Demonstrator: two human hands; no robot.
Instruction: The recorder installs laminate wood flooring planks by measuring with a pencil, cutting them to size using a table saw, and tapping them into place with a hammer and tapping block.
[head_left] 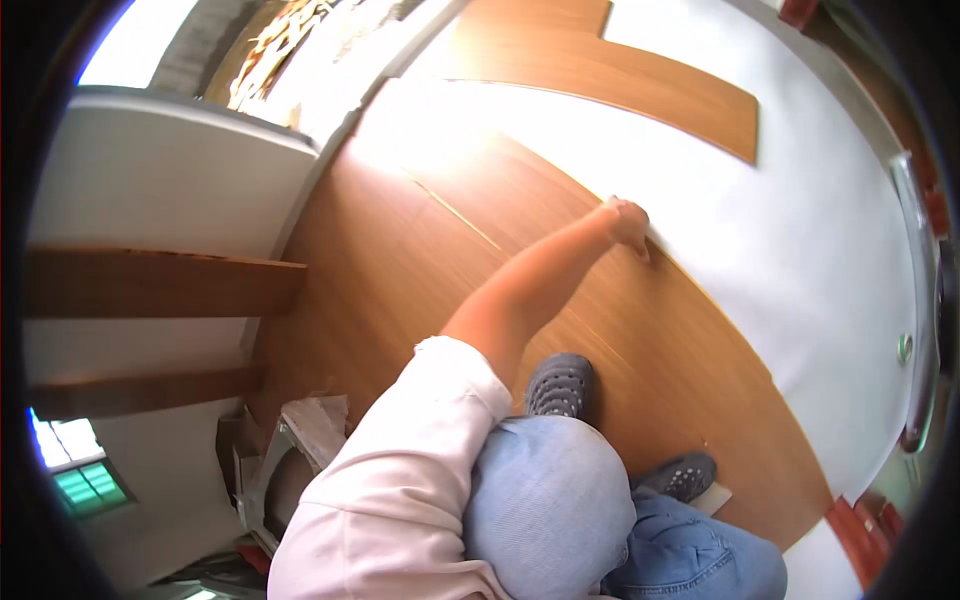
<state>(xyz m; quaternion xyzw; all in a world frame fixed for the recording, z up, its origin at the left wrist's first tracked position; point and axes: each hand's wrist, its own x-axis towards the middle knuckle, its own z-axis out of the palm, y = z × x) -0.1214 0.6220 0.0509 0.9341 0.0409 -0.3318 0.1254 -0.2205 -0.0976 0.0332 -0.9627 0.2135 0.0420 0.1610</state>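
My left hand (pixel 628 226), at the end of a bare forearm below a rolled pale sleeve, touches the edge of the laid wood-look floor planks (pixel 640 330). The wrist is bent and the hand's own back hides most of the fingers, so their closing cannot be made out. Beyond that edge spreads a white underlay sheet (pixel 800 270). A narrow gap line (pixel 455 215) runs between two planks left of my forearm. Loose planks (pixel 670 95) lie on the sheet at the far side. My right hand is out of view.
My grey clogs (pixel 560 385) rest on the planks below my bent knees. Brown wooden boards (pixel 165 284) stick out along the white wall at left. A pale object with plastic wrapping (pixel 310 430) stands near my left side. Reddish-brown pieces (pixel 860 540) lie at the lower right.
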